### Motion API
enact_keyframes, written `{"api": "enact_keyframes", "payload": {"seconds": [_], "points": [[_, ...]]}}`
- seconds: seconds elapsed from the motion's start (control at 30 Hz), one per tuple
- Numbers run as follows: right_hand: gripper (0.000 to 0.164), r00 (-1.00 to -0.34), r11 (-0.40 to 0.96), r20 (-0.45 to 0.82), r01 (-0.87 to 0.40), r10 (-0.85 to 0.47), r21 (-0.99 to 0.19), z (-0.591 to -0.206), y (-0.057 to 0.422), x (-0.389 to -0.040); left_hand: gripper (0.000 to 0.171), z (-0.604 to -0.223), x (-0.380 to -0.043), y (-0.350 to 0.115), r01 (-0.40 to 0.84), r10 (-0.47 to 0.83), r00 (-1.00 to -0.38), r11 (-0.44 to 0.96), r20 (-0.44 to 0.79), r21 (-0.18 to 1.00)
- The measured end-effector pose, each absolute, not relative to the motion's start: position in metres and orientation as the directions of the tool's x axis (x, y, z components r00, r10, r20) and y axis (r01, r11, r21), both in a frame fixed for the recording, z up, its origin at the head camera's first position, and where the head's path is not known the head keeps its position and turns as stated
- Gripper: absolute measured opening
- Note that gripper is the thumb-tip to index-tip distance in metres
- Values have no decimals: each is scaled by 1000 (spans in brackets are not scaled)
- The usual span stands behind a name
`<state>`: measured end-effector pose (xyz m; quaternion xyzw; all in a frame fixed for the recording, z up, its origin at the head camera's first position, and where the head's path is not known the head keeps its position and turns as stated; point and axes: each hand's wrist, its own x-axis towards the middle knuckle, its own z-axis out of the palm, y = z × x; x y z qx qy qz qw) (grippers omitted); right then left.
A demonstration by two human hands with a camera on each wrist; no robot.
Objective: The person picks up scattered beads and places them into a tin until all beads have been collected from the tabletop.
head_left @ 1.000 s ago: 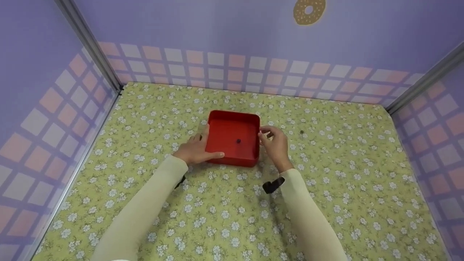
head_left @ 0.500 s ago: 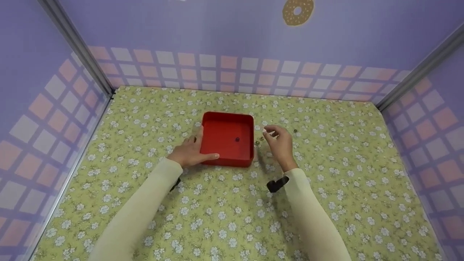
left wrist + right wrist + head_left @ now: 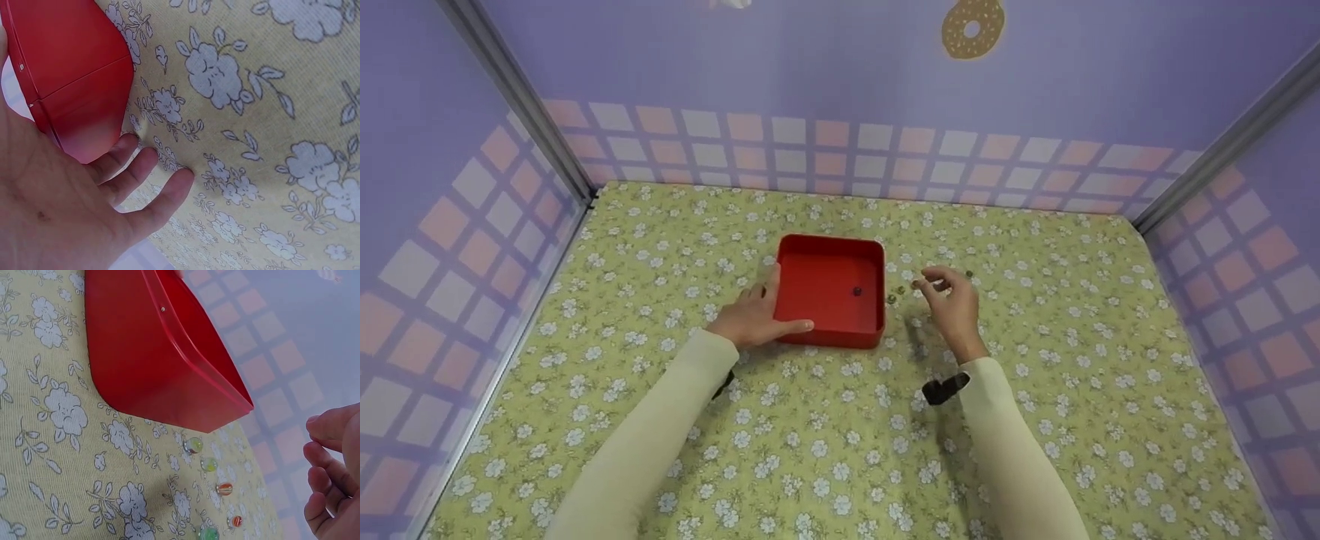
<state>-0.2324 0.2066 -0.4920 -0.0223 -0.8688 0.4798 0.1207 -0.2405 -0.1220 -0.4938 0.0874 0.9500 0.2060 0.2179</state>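
Note:
A red square box (image 3: pixel 829 340) stands on a floral cloth, with a dark marble (image 3: pixel 857 291) inside it. My left hand (image 3: pixel 750 316) rests at the box's near left corner. Its thumb lies over the front rim and a finger runs along the left side; in the left wrist view the other fingers extend over the cloth. To the right of the box hovers my right hand (image 3: pixel 956 307), fingers loosely bent and nothing between them. Close to its fingertips in the head view is an orange marble (image 3: pixel 224 489). Yellow-green marbles (image 3: pixel 193 445) lie beside the box.
A red-striped marble (image 3: pixel 235 521) and a green marble (image 3: pixel 208 533) lie farther along the cloth (image 3: pixel 810 450). Purple walls with pink and white squares (image 3: pixel 832 133) enclose the table at the back and both sides.
My right hand has moved from the box's right wall out to the right, uncovering marbles on the cloth. The left hand stays at the box. The dark marble inside has shifted slightly.

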Motion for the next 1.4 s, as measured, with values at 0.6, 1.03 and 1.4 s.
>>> {"api": "enact_keyframes", "payload": {"seconds": [0.6, 1.03, 1.4], "points": [[20, -966, 539, 198, -80, 165, -839, -499, 219, -228, 120, -495, -239, -120, 84, 277, -878, 891, -389, 446], [20, -968, 524, 194, -84, 159, -848, -498, 220, -230, 120, -491, -239, -122, 91, 272, -883, 898, -383, 430], [23, -971, 540, 172, -56, 167, -840, -500, 223, -229, 120, -492, -239, -123, 90, 271, -885, 898, -380, 432]]}}
